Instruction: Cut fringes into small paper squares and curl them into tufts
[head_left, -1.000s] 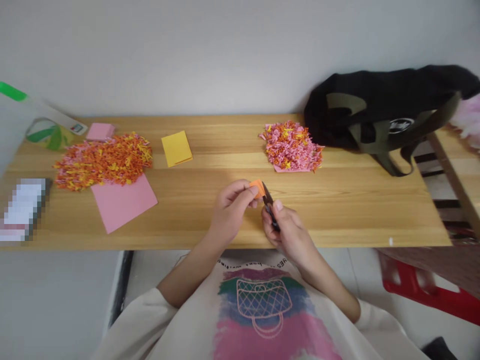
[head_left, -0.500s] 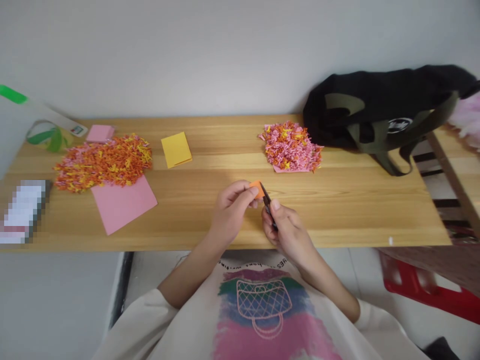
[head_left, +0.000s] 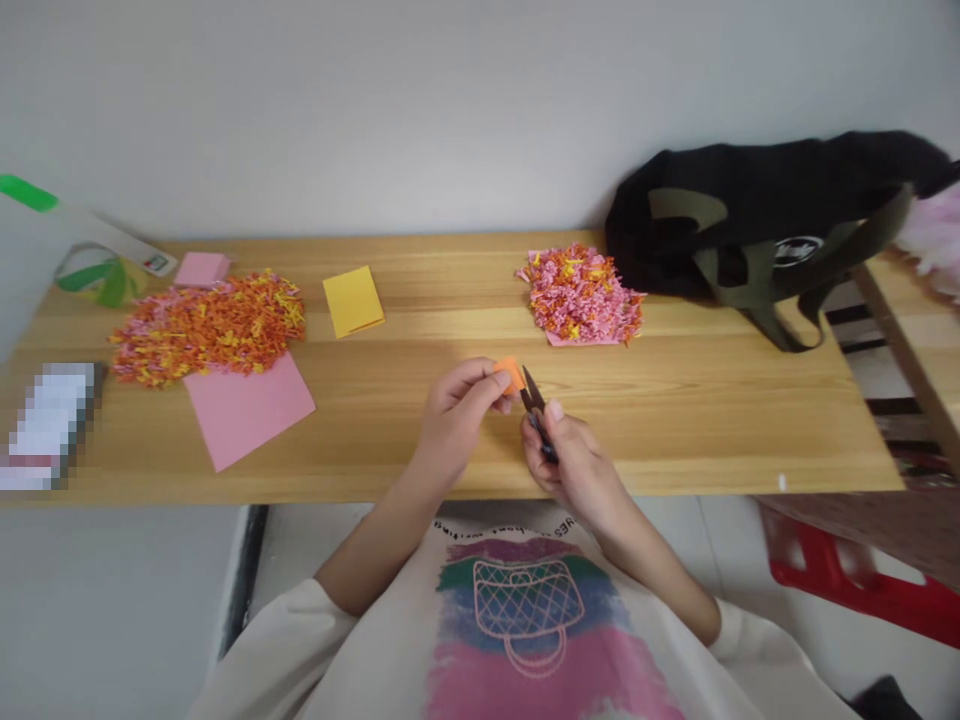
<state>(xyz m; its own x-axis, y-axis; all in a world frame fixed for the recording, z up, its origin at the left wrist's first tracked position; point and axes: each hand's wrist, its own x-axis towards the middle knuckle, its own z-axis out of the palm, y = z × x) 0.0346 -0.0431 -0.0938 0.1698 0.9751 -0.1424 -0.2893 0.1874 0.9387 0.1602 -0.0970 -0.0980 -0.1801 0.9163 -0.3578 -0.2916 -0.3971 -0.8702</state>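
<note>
Between the thumb and fingers of my left hand [head_left: 466, 400] is a small piece of orange paper [head_left: 511, 373], held above the front part of the table. My right hand [head_left: 570, 450] grips dark scissors [head_left: 535, 400], their blades apart and pointing up at the right edge of the paper. Part of the scissors' handle is hidden by my fingers. Beyond my hands, to the right, a heap of pink and orange paper shreds [head_left: 585, 293] lies on a pink sheet. A larger heap of orange shreds [head_left: 225, 325] lies to the left, partly over a pink sheet [head_left: 251, 415].
A yellow paper pad [head_left: 354, 301] and a pink paper stack [head_left: 202, 269] lie on the wooden table [head_left: 420, 460]. At the left are a phone [head_left: 49, 425] and a green tape roll [head_left: 101, 280]. A black bag [head_left: 750, 220] sits at the back right. A red stool [head_left: 840, 580] stands below.
The scissors' blades have spread apart from nearly closed. The orange paper has tilted and shifted slightly to the left. The heaps have not changed.
</note>
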